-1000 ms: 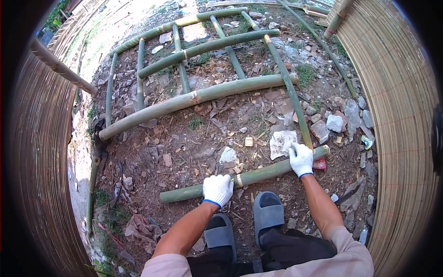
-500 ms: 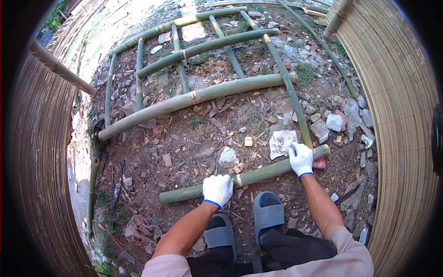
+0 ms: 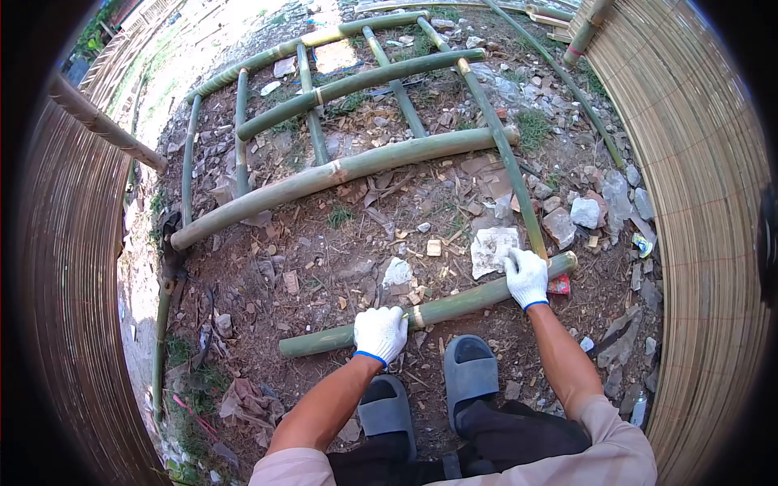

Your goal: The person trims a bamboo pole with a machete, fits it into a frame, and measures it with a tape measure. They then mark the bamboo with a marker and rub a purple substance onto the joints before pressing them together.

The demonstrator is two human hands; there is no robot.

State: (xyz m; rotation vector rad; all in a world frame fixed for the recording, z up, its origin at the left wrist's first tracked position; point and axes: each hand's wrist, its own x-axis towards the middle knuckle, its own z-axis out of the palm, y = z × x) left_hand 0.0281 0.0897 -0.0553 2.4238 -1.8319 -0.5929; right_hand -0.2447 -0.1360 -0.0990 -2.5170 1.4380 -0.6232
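Note:
A thick green bamboo pole (image 3: 458, 304) lies across the ground in front of my feet. My left hand (image 3: 380, 334), in a white knit glove with a blue cuff, is closed over it left of the pale joint. Near the right end my right hand (image 3: 527, 278), gloved the same way, grips the pole where a thinner bamboo pole (image 3: 520, 190) meets it. That thinner piece belongs to a bamboo frame (image 3: 344, 168) of several crossing poles lying beyond. The undersides of my fingers are hidden.
Woven bamboo screens stand at the left (image 3: 77, 283) and right (image 3: 705, 227). White stones (image 3: 496, 249), wood chips and rubble litter the dirt. A bamboo post (image 3: 109, 121) leans in at upper left. My grey sandals (image 3: 470, 368) are close behind the pole.
The whole view has shifted very slightly. Both hands keep their places on the pole, and nothing else visibly moves.

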